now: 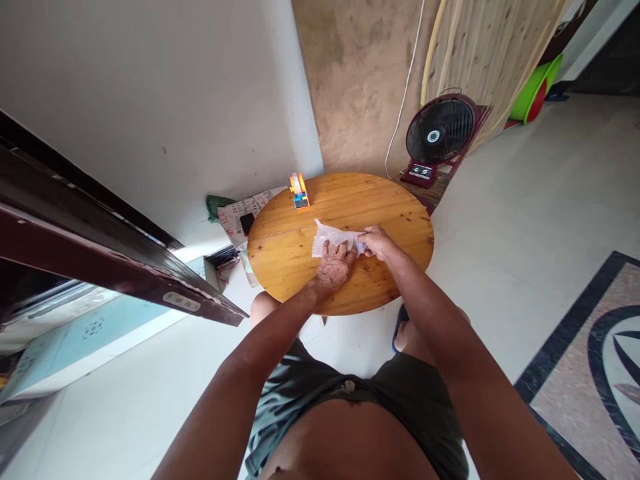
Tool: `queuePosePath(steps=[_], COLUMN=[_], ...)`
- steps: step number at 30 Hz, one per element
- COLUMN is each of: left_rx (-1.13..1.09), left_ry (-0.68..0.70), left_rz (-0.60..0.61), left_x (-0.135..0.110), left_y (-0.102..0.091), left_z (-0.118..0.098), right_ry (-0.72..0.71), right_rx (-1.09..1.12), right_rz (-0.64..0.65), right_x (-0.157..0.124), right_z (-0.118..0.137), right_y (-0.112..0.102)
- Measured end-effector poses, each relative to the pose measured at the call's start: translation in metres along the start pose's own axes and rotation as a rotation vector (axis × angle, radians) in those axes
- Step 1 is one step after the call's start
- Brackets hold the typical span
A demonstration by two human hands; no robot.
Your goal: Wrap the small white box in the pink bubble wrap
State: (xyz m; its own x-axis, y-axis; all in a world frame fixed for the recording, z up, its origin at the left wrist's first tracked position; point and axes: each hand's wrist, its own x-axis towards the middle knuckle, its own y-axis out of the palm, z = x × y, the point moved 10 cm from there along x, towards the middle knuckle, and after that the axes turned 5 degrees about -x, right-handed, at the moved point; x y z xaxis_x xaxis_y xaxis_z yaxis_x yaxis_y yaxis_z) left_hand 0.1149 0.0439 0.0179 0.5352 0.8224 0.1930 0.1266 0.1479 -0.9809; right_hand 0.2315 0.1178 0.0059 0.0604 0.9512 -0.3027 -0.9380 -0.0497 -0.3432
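Lying left-to-right, white sheet (pixel 331 236) is pressed under left hand (pixel 334 265).

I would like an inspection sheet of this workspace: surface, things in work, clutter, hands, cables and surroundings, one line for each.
Surface: round wooden table, grain visible.
Job's things: white crumpled sheet lying on the table.
Clutter: small orange and blue object at the far edge.
Grippers: left hand pressed flat on the sheet; right hand pinches its right end.
Cables: white cable runs down the wall beside the fan.
Surroundings: printed papers on the floor beside the table; green basin far right.
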Motion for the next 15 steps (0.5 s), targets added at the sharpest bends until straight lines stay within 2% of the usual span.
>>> queuePosePath(steps=[8, 15], left_rx=[-0.130, -0.235], left_ry=[0.024, 0.004], left_rz=[-0.043, -0.085], left_x=[-0.003, 0.002], left_y=[-0.013, -0.023], left_z=[0.007, 0.019], right_ry=[0.148, 0.157], right_rx=[0.259, 0.342], right_rz=[-0.022, -0.019], right_x=[-0.005, -0.004], right_z=[-0.008, -0.007], right_y=[0.010, 0.021])
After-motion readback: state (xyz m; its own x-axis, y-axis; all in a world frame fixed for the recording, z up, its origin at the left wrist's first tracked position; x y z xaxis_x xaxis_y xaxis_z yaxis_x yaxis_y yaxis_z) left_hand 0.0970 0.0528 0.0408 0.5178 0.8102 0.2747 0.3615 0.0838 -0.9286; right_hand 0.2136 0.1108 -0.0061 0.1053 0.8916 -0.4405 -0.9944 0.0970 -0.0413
